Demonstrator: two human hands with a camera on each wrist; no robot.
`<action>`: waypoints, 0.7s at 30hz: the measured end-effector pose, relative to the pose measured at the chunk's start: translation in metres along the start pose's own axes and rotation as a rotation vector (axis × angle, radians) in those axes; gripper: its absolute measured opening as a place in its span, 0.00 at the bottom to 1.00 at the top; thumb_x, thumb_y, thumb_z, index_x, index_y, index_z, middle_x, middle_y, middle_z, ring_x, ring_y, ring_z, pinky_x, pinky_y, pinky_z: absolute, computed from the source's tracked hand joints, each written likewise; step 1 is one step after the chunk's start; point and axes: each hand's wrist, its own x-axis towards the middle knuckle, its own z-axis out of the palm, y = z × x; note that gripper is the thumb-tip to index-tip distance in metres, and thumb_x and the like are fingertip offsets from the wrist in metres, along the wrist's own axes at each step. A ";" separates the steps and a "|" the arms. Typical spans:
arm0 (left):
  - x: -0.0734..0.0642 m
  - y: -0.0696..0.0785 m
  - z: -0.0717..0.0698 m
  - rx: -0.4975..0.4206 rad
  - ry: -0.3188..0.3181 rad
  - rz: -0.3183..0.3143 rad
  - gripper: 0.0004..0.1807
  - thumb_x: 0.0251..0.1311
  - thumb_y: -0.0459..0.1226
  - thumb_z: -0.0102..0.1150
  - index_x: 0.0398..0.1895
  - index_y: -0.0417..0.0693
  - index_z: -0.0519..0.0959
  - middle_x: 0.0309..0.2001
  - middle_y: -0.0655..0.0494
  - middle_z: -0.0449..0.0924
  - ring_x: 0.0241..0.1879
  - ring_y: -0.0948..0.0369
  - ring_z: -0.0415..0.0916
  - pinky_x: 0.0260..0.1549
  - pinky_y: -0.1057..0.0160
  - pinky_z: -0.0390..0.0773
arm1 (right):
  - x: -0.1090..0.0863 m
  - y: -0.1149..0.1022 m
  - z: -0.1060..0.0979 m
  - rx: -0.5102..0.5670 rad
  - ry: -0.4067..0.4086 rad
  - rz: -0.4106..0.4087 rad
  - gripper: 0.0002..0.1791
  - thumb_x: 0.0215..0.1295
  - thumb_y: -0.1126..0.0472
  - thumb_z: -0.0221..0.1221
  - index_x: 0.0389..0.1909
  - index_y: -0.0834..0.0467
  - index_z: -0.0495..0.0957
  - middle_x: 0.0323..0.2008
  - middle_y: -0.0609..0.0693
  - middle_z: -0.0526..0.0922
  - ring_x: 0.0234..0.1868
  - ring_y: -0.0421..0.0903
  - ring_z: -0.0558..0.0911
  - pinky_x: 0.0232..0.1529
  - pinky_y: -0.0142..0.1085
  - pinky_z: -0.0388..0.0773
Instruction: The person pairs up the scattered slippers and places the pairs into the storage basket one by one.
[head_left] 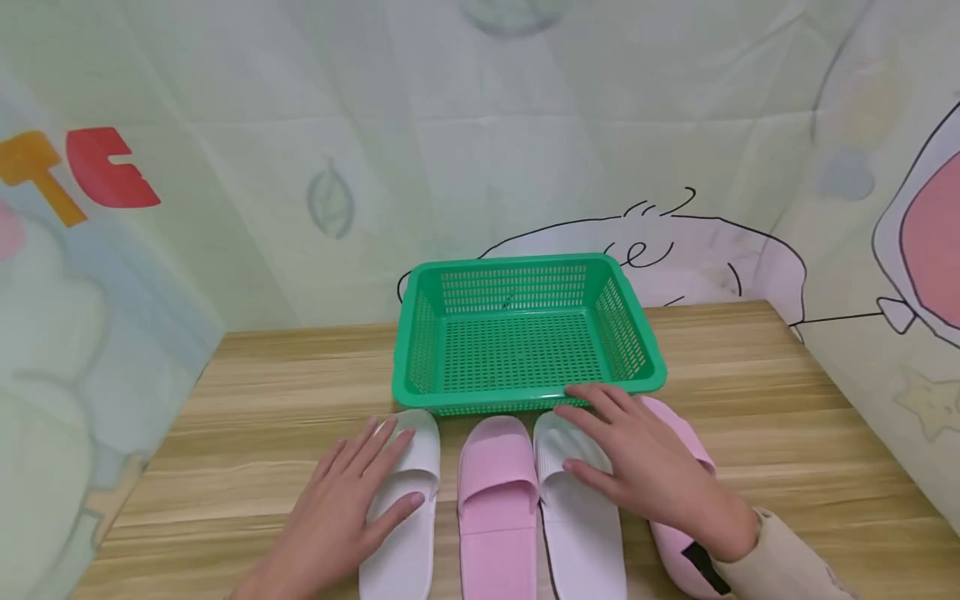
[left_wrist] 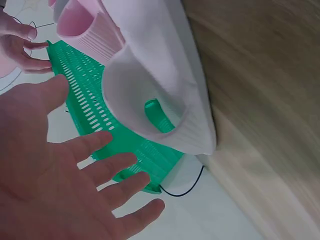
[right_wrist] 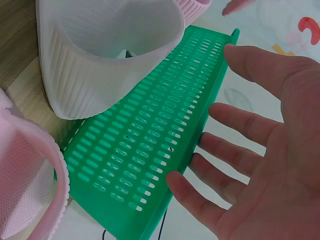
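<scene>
Four slippers would exceed a pair, so several lie in a row on the wooden table: a left white slipper [head_left: 399, 533], a pink slipper [head_left: 498, 533], a second white slipper [head_left: 583, 533] and a pink slipper at the right with a black patch [head_left: 678, 562]. Over the left white slipper my left hand [head_left: 348, 496] spreads its fingers, holding nothing. My right hand [head_left: 645, 458] hovers above the second white slipper and the right pink one, fingers extended near the front rim of the green basket [head_left: 525, 398]. Both palms are bare in the wrist views.
The green basket, with slotted walls, stands behind the slippers against a printed cloth backdrop [head_left: 300, 167]. Wooden table top [head_left: 277, 392] extends to both sides of the row.
</scene>
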 end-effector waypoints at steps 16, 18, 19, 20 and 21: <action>0.011 -0.013 0.016 -0.077 -0.021 0.050 0.27 0.75 0.41 0.62 0.76 0.57 0.75 0.74 0.43 0.73 0.74 0.38 0.69 0.68 0.33 0.71 | -0.001 0.001 0.002 -0.040 -0.001 0.002 0.36 0.66 0.48 0.72 0.72 0.55 0.76 0.71 0.52 0.76 0.69 0.56 0.75 0.71 0.60 0.70; 0.012 -0.014 0.017 -0.077 -0.015 0.053 0.26 0.75 0.39 0.61 0.75 0.58 0.76 0.74 0.43 0.74 0.72 0.36 0.70 0.67 0.33 0.72 | -0.001 0.001 0.003 -0.034 0.003 0.001 0.37 0.66 0.48 0.73 0.73 0.56 0.75 0.70 0.52 0.76 0.69 0.55 0.75 0.71 0.60 0.70; 0.012 -0.015 0.018 -0.078 -0.011 0.054 0.25 0.75 0.39 0.61 0.74 0.58 0.77 0.73 0.42 0.74 0.72 0.36 0.71 0.66 0.33 0.73 | -0.001 0.001 0.003 -0.031 0.004 0.002 0.38 0.66 0.48 0.72 0.73 0.57 0.75 0.70 0.52 0.76 0.68 0.55 0.75 0.72 0.60 0.70; 0.012 -0.015 0.019 -0.078 -0.005 0.056 0.25 0.75 0.38 0.61 0.73 0.59 0.77 0.73 0.41 0.74 0.71 0.36 0.72 0.65 0.32 0.74 | -0.001 0.001 0.003 -0.028 0.005 0.004 0.38 0.66 0.48 0.72 0.73 0.57 0.74 0.70 0.52 0.76 0.68 0.55 0.75 0.72 0.60 0.69; 0.013 -0.016 0.019 -0.075 0.001 0.058 0.25 0.75 0.38 0.61 0.73 0.59 0.78 0.72 0.41 0.75 0.70 0.36 0.73 0.64 0.32 0.74 | -0.001 0.001 0.004 -0.025 0.006 0.004 0.38 0.66 0.48 0.72 0.73 0.58 0.74 0.70 0.52 0.77 0.68 0.55 0.75 0.72 0.60 0.69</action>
